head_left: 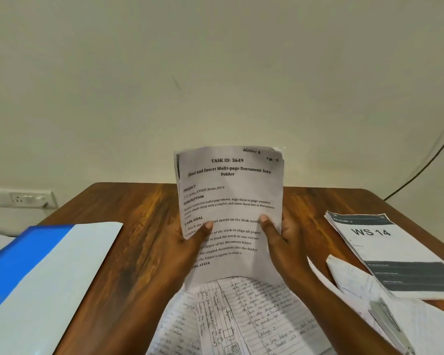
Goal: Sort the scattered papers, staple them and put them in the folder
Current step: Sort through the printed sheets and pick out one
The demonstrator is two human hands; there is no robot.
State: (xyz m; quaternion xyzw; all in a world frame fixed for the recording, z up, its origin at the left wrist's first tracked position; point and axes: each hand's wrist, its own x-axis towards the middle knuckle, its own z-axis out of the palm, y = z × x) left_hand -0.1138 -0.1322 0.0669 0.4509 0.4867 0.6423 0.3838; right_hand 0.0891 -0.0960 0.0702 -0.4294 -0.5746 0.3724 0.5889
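While both hands hold it up, the printed paper stack stands upright over the wooden counter. The left hand grips its left edge, thumb on the front. The right hand grips its right edge the same way. Its top page reads "TASK ID: 3649". Handwritten sheets lie flat on the counter under the wrists. A blue and white folder lies at the left. A "WS 14" booklet lies at the right, over more loose papers.
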